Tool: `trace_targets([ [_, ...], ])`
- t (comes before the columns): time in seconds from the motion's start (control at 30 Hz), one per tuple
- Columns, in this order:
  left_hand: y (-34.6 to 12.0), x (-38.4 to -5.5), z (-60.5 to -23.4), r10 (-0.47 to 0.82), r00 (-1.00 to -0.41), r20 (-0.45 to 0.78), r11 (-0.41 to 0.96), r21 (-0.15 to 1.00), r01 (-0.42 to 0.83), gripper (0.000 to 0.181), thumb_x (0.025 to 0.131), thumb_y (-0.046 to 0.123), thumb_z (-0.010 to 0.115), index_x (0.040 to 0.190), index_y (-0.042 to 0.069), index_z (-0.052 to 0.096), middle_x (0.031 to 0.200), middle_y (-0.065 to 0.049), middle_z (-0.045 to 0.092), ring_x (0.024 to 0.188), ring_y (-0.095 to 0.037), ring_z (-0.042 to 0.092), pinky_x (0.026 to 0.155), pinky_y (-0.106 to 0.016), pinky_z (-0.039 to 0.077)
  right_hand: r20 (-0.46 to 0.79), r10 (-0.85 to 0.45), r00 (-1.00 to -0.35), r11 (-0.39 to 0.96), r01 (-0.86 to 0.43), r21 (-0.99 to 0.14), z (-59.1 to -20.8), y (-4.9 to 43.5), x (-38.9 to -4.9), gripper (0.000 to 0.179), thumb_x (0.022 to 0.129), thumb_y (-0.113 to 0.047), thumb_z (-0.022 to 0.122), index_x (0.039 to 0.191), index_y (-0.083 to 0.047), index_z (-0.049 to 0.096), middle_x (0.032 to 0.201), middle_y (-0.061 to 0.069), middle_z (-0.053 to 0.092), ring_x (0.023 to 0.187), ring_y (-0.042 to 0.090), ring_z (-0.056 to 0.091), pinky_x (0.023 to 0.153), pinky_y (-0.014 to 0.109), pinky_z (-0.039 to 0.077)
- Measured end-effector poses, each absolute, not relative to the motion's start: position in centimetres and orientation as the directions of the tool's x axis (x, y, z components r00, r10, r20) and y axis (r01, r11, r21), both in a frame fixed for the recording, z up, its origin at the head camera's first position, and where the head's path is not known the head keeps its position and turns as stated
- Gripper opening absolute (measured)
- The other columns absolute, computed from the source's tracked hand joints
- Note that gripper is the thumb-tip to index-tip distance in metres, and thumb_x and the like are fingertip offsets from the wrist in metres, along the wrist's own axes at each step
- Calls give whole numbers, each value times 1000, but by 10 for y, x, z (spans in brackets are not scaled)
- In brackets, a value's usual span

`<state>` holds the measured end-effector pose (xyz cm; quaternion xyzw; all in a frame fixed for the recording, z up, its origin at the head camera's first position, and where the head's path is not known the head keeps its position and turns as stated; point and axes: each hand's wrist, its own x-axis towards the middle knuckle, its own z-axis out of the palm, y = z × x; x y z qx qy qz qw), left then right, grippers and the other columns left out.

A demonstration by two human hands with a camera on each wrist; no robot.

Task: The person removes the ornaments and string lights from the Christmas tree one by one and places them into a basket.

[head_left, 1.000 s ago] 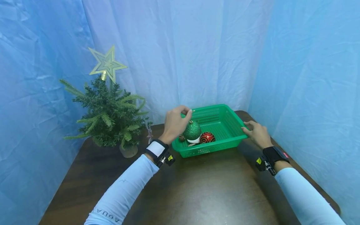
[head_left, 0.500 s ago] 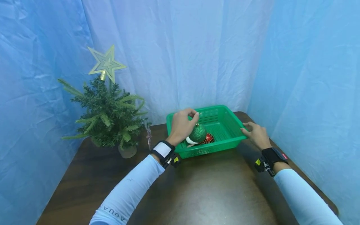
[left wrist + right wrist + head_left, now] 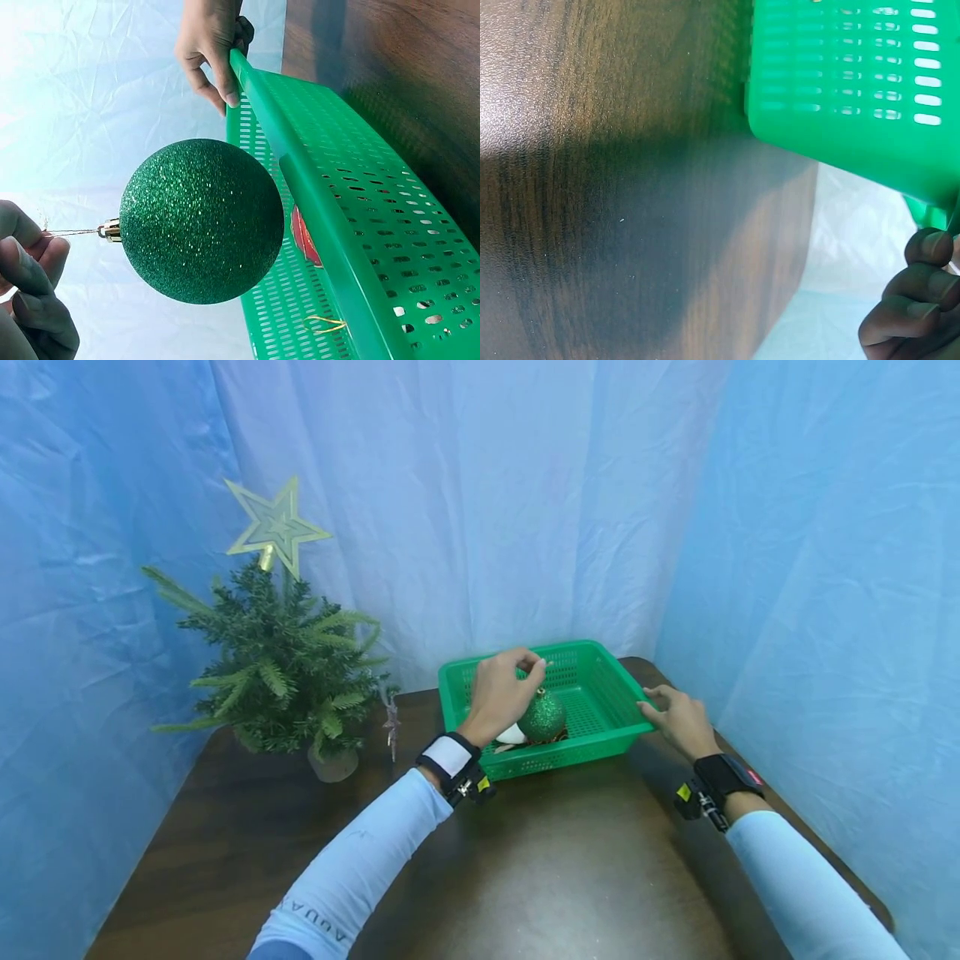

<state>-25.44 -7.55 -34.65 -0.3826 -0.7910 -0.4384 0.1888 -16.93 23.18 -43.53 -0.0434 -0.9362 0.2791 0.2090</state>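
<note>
My left hand [image 3: 504, 692] pinches the thin string [image 3: 71, 232] of a glittery green Christmas bauble [image 3: 202, 221], which has a gold cap. In the head view the bauble hangs over the left half of a green plastic basket [image 3: 600, 746]. My right hand [image 3: 681, 720] grips the basket's right rim between thumb and fingers. Inside the basket, a red bauble [image 3: 304, 238] is mostly hidden behind the green one. A white piece [image 3: 513, 735] lies beside it, partly covered by the left hand. A gold loop [image 3: 326, 325] shows at the basket's near side.
A small artificial Christmas tree [image 3: 277, 668] with a gold star [image 3: 276, 527] on top stands at the left of the dark wooden table [image 3: 570, 860]. A pinkish star ornament [image 3: 392, 722] hangs at its right side. Blue-white cloth [image 3: 465, 510] surrounds the table.
The left hand has carried the green bauble to the right across the basket, and it now covers most of the red bauble. The right hand keeps its grip on the rim.
</note>
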Motion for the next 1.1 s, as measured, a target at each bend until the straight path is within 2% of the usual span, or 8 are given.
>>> trace_targets([
  [0.13, -71, -255, -347, 448, -630, 635, 312, 549, 775, 20, 105, 23, 60, 106, 12, 77, 92, -1, 75, 45, -13, 33, 47, -25, 22, 367, 199, -909, 842, -33, -538, -435, 232, -169, 43, 106, -24, 60, 139, 3, 59, 134, 29, 62, 45, 15, 23, 50, 34, 29],
  [0.4, -61, -255, -347, 460, -621, 634, 292, 552, 781, 22, 105, 22, 60, 107, 10, 77, 92, -2, 75, 43, -12, 30, 47, -24, 22, 354, 210, -911, 842, -15, -539, -435, 234, -168, 42, 106, -24, 62, 139, 2, 59, 127, 28, 66, 45, 14, 23, 48, 33, 29],
  [0.6, -52, -257, -348, 476, -617, 627, 288, 552, 783, 22, 105, 23, 61, 107, 9, 77, 91, -2, 75, 45, -12, 36, 49, -24, 23, 351, 231, -908, 836, 0, -549, -437, 232, -173, 43, 105, -24, 63, 138, 2, 60, 128, 29, 65, 44, 14, 24, 48, 33, 30],
  [0.83, -35, -257, -347, 502, -630, 592, 290, 571, 768, 21, 105, 25, 61, 108, 12, 77, 91, 1, 74, 49, -12, 43, 52, -24, 27, 343, 236, -909, 836, 9, -549, -437, 232, -172, 41, 105, -22, 64, 138, 3, 61, 130, 29, 64, 44, 15, 23, 46, 32, 28],
  [1.1, -20, -255, -352, 528, -620, 580, 285, 567, 773, 22, 105, 25, 61, 109, 11, 77, 93, 0, 75, 52, -12, 46, 53, -24, 30, 340, 243, -909, 838, 20, -546, -438, 233, -174, 40, 105, -22, 63, 138, 1, 61, 120, 26, 70, 44, 14, 22, 47, 32, 27],
])
